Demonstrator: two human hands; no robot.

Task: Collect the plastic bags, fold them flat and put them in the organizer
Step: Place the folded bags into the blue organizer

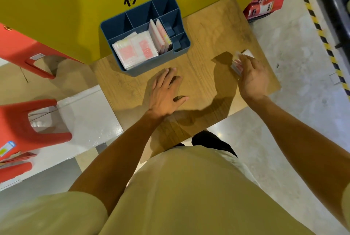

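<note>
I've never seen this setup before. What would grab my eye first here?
Probably the blue organizer at the wooden table's far edge, folded plastic bags filling its front compartment. Then the right hand gripping another folded bag, and the left hand open over the tabletop.

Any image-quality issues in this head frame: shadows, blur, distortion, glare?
Head view: hard light throws dark shadows of both arms across the wooden table; the right hand and the folded bag it grips are motion-blurred; the left hand is fairly sharp; wide-angle distortion bends the floor's striped tape; the white floor beside the red stool shows glare; the blue organizer is evenly lit.
</note>
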